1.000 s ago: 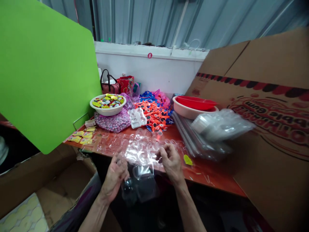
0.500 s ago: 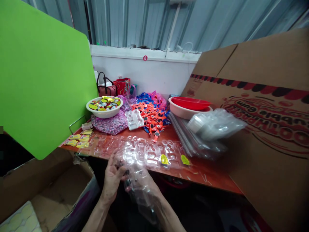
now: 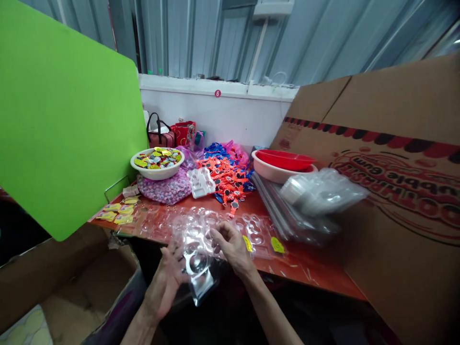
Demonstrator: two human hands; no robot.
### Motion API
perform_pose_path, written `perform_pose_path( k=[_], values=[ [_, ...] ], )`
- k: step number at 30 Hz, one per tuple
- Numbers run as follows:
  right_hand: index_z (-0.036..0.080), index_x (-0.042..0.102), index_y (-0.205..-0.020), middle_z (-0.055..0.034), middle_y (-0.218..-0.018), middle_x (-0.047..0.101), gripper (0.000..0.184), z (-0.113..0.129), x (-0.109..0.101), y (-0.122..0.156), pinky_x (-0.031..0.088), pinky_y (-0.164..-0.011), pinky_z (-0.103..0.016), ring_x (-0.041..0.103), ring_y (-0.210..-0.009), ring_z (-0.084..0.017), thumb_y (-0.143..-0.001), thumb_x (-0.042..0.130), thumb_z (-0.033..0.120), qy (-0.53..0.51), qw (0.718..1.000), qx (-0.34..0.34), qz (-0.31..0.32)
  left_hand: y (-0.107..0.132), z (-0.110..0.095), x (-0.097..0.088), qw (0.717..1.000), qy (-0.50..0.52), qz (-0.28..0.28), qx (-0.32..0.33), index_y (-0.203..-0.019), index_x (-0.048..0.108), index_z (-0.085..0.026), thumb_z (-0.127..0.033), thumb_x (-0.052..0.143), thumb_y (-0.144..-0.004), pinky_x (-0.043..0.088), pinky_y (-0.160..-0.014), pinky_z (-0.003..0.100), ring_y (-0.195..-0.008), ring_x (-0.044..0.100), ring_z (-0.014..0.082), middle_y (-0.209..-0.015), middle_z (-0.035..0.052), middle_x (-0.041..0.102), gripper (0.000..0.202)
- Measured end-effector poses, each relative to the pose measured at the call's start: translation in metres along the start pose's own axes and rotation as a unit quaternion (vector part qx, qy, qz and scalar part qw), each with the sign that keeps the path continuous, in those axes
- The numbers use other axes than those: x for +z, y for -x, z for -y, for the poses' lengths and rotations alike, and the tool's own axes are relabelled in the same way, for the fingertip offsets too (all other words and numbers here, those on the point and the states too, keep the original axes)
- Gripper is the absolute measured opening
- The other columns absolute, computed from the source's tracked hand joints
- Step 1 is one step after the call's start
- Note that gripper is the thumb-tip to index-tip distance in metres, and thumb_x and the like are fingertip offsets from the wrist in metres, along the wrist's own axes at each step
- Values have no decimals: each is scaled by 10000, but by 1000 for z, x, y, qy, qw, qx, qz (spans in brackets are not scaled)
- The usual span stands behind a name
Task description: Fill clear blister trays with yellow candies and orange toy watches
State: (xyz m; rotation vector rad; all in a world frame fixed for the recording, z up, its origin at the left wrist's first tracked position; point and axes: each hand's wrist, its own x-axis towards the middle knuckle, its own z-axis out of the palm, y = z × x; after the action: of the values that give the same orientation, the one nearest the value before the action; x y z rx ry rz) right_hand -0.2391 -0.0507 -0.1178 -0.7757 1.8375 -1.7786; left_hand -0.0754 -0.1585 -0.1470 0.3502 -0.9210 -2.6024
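The clear blister tray is held up just off the table edge, between both hands. The right hand pinches its upper edge; the left hand stands open-fingered against it, its grip hard to tell. A light pinch suits — thin plastic creases easily. More blister sheets lie just beyond it.

Left hand and right hand are bare, with long, slender fingers and prominent knuckles. Left forearm and right forearm are lean and uncovered down to the lower frame edge.
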Motion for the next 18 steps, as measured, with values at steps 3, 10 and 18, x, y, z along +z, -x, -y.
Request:
perform_pose_path(
  k=[3,10,18],
  values=[
    [186,542,-785,5,-665,601,437,-2,-1,-6,481,-505,-215,572,-577,-118,-808,665,605,46,999,-23,-9,1,6,0,1000,-18,12,5,-1531,274,-408,-609,671,-823,576,-874,521,-1313,501,387,-1521,140,443,836],
    [190,537,-757,5,-648,597,393,-5,-7,-28,471,-493,-224,563,-546,-118,-840,628,563,97,993,-62,-4,-2,-6,13,996,-82,-22,-14,-1517,247,-404,-369,730,-848,615,-792,439,-1280,534,348,-1466,120,478,826],
    [154,612,-699,-26,-622,614,467,-8,-81,-138,422,-523,-224,538,-579,-125,-695,685,615,120,970,-86,-193,-59,-31,17,975,-215,-50,7,-1325,469,-243,-488,651,-882,604,-564,301,-814,668,207,-913,50,617,538]
  ],
)
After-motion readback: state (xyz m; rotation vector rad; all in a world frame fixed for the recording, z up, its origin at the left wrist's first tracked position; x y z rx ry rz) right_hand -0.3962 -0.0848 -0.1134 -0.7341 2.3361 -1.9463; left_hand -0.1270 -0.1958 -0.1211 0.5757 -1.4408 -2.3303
